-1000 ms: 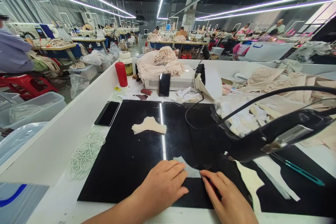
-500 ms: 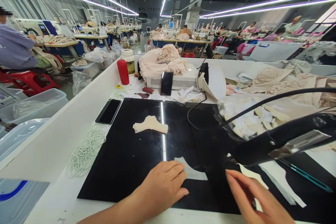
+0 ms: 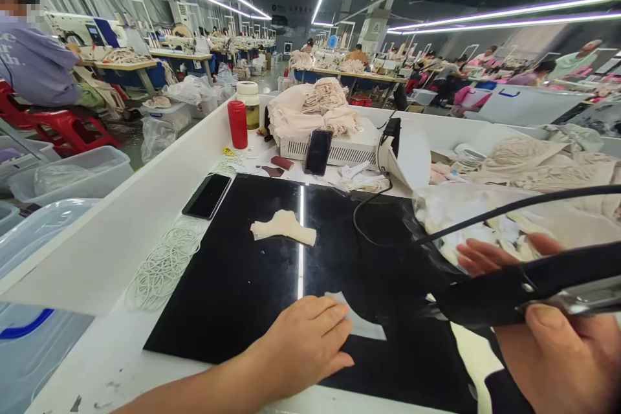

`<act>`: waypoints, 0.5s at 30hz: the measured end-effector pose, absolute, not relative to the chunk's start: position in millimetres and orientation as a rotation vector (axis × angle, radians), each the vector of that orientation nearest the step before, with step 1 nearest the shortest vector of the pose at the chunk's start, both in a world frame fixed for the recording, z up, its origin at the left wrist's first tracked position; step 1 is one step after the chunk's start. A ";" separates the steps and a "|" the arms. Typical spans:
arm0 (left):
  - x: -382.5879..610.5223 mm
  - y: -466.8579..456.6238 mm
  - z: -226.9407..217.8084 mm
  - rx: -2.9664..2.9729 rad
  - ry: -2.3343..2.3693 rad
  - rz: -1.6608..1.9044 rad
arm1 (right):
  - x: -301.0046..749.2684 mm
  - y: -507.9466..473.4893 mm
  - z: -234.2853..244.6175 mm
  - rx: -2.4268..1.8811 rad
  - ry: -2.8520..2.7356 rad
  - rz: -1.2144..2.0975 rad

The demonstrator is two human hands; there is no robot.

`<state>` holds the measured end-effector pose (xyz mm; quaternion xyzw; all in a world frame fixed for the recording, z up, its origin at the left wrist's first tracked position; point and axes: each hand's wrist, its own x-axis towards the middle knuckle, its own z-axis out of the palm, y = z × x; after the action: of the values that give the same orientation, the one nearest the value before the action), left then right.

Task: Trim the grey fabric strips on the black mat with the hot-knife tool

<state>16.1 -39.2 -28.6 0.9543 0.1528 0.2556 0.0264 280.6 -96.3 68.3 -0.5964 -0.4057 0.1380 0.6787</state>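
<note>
My left hand (image 3: pixel 310 339) lies palm down on the black mat (image 3: pixel 218 284), its fingers flat over one end of a small grey cut piece (image 3: pixel 363 323). My right hand (image 3: pixel 557 349) is round a black corded hand tool (image 3: pixel 485 297) with a metal strip on its side; the thumb is on the near side and the fingertips show beyond it. The tool's tip points left, above the mat. Under it lies a cream cut piece (image 3: pixel 478 359), partly hidden by the hand. Farther back on the mat rests a stack of cream fabric pieces (image 3: pixel 284 228).
A phone (image 3: pixel 207 196) and a heap of pale elastic loops (image 3: pixel 167 265) lie left of the mat. Behind stand another phone (image 3: pixel 318 152), a red bottle (image 3: pixel 237 124) and a white machine topped with fabric (image 3: pixel 315 110). The tool's cord (image 3: pixel 509 207) crosses the right side.
My right hand has gone from beside the tool to around its body. The view has shifted slightly; my left hand stays on the grey piece.
</note>
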 end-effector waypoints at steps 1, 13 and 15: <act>17.1 -39.4 -27.4 2.941 0.474 0.796 | 277.6 -92.6 72.9 -1.293 -0.873 0.383; 20.9 -43.4 -22.9 2.930 0.577 0.791 | 207.7 -53.5 60.9 -0.957 -1.027 0.465; 20.8 -44.0 -23.6 2.927 0.582 0.793 | 198.9 -47.2 59.2 -0.929 -1.008 0.459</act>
<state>20.8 -44.0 -23.6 0.9476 0.1883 0.2567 0.0267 198.9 -47.2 59.2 -0.4252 -0.4612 0.2100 0.7500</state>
